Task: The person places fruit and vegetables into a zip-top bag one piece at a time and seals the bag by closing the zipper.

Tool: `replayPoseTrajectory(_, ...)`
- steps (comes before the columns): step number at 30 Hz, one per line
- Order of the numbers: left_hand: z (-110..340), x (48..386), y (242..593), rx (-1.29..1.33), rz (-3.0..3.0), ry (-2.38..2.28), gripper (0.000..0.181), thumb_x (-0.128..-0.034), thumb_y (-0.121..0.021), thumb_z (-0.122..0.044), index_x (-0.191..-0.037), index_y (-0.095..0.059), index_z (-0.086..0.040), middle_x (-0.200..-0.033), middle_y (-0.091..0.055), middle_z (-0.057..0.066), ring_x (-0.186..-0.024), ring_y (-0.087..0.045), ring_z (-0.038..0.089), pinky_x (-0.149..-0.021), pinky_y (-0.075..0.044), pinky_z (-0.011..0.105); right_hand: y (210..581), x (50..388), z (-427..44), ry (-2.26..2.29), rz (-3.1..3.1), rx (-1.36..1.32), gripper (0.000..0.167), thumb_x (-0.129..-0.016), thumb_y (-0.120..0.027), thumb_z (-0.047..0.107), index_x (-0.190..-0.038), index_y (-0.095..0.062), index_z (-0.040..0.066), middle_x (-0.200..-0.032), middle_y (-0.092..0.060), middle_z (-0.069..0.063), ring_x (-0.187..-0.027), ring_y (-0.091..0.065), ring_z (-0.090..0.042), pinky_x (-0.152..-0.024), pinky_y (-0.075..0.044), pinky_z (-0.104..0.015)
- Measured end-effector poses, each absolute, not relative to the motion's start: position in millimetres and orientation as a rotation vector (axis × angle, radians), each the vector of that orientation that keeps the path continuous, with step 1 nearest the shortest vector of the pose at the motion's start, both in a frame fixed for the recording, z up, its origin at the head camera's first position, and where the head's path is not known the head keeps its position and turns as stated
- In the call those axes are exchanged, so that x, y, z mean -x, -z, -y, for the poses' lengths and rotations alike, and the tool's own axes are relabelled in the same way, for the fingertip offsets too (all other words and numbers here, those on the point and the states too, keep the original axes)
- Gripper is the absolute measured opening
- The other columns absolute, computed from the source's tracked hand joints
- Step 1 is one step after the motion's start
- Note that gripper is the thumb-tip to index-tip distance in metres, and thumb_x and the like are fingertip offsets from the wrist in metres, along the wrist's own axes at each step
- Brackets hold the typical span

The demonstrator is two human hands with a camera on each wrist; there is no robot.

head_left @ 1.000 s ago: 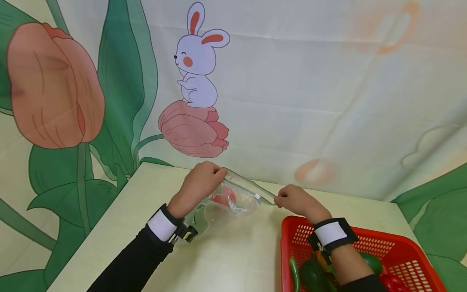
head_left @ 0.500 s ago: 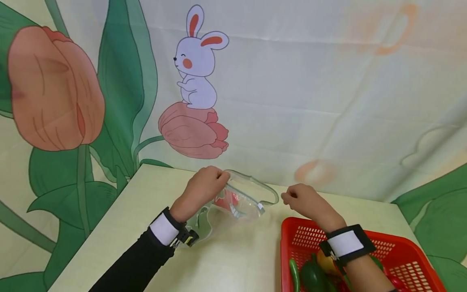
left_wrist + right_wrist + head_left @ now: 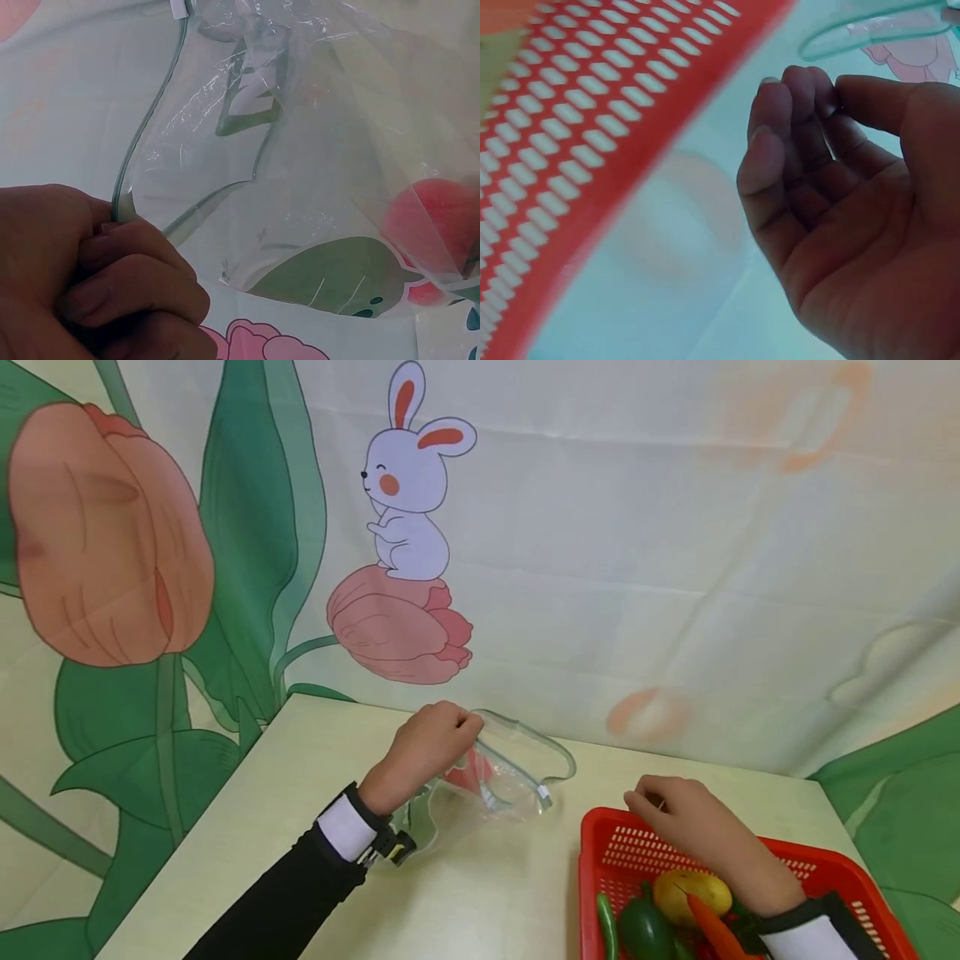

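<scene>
My left hand pinches the top edge of a clear zip bag above the table. The bag's mouth gapes, and a white slider shows at one end of its seal. In the left wrist view, a round red item is inside the bag and a green leaf print shows on its side. My right hand hovers over the back-left part of a red plastic basket. Its fingers are loosely curled around nothing in the right wrist view.
Inside the basket lie a yellow oval item, an orange carrot, a dark green vegetable and a green chili. A pale table carries the basket. Behind it hangs a printed cloth backdrop.
My right hand has let go of the bag's rim and moved right, over the basket. The bag's rim now curves loosely. My left hand still holds it, slightly farther right.
</scene>
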State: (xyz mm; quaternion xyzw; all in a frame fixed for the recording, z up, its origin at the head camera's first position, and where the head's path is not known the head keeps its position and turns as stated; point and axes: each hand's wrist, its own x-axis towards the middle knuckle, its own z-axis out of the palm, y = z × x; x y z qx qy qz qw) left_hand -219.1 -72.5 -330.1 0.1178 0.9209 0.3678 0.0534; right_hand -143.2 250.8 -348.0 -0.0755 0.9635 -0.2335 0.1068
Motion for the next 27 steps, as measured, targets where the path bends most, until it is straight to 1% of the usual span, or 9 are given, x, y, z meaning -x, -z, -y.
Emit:
replayPoseTrajectory(4,72,220,329,-0.363,-2.814,-1.104,0.044,-0.0940,-0.041,-0.029,-0.053,-0.045,-0.013,-0.051,-0.038,-0.003,-0.047,-0.040,0.014,-0.046,-0.024,0.027,359,127,-258,0.671,-2.747,0.136,0.023,-0.095,-0.056,0.039,-0.087,-0.062,0.019,-0.066,-0.050,0.003,-0.062,-0.047,-0.011,-0.057,-0.039,-0.025)
replayPoseTrajectory(6,72,220,329,-0.371,-2.818,-1.099,0.044,-0.0939,-0.041,-0.028,-0.053,-0.045,-0.013,-0.050,-0.038,-0.003,-0.047,-0.040,0.014,-0.046,-0.023,0.027,366,120,-259,0.661,-2.685,0.071,0.022,-0.092,-0.060,0.042,-0.090,-0.064,0.020,-0.071,-0.055,0.004,-0.067,-0.051,-0.011,-0.061,-0.044,-0.026)
replayPoseTrajectory(10,71,221,327,-0.379,-2.817,-1.098,0.044,-0.0941,-0.041,-0.028,-0.052,-0.045,-0.013,-0.050,-0.038,-0.003,-0.047,-0.041,0.014,-0.046,-0.023,0.027,384,108,-262,0.698,-2.529,0.050,0.030,-0.083,-0.069,0.046,-0.099,-0.066,0.020,-0.085,-0.063,0.004,-0.076,-0.057,-0.015,-0.070,-0.053,-0.035)
replayPoseTrajectory(12,71,221,327,-0.378,-2.816,-1.098,0.045,-0.0942,-0.041,-0.028,-0.052,-0.045,-0.013,-0.050,-0.038,-0.003,-0.047,-0.041,0.014,-0.046,-0.023,0.027,392,105,-263,0.717,-2.447,0.076,0.035,-0.081,-0.071,0.047,-0.103,-0.067,0.020,-0.092,-0.065,0.004,-0.080,-0.059,-0.016,-0.076,-0.055,-0.043)
replayPoseTrajectory(14,71,221,326,-0.373,-2.814,-1.102,0.044,-0.0942,-0.041,-0.028,-0.052,-0.045,-0.013,-0.051,-0.038,-0.003,-0.047,-0.041,0.014,-0.046,-0.023,0.027,398,103,-261,0.712,-2.390,0.088,0.038,-0.077,-0.075,0.047,-0.104,-0.066,0.021,-0.094,-0.066,0.005,-0.083,-0.058,-0.016,-0.079,-0.054,-0.046)
replayPoseTrajectory(17,70,221,326,-0.361,-2.817,-1.095,0.045,-0.0943,-0.042,-0.028,-0.052,-0.045,-0.013,-0.051,-0.038,-0.003,-0.047,-0.040,0.014,-0.046,-0.023,0.027,403,97,-254,0.699,-2.299,0.002,0.049,-0.066,-0.081,0.049,-0.106,-0.064,0.027,-0.097,-0.064,0.006,-0.086,-0.057,-0.019,-0.073,-0.053,-0.050)
replayPoseTrajectory(20,70,222,327,-0.351,-2.818,-1.089,0.045,-0.0941,-0.042,-0.029,-0.052,-0.045,-0.013,-0.051,-0.038,-0.003,-0.047,-0.039,0.013,-0.046,-0.023,0.027,405,92,-247,0.686,-2.240,-0.141,0.064,-0.054,-0.087,0.047,-0.110,-0.059,0.031,-0.099,-0.061,0.003,-0.088,-0.055,-0.022,-0.064,-0.053,-0.047)
replayPoseTrajectory(23,70,222,327,-0.348,-2.821,-1.078,0.045,-0.0939,-0.042,-0.029,-0.052,-0.044,-0.014,-0.050,-0.037,-0.003,-0.047,-0.037,0.013,-0.046,-0.022,0.027,404,92,-242,0.718,-2.194,-0.260,0.075,-0.049,-0.090,0.040,-0.114,-0.054,0.030,-0.101,-0.059,0.000,-0.089,-0.053,-0.025,-0.060,-0.053,-0.045)
replayPoseTrajectory(27,71,221,327,-0.341,-2.826,-1.076,0.045,-0.0940,-0.042,-0.029,-0.052,-0.044,-0.014,-0.050,-0.037,-0.004,-0.047,-0.038,0.013,-0.046,-0.022,0.027,402,99,-243,0.756,-2.163,-0.266,0.076,-0.050,-0.091,0.033,-0.116,-0.055,0.027,-0.102,-0.059,-0.002,-0.089,-0.054,-0.025,-0.060,-0.054,-0.045)
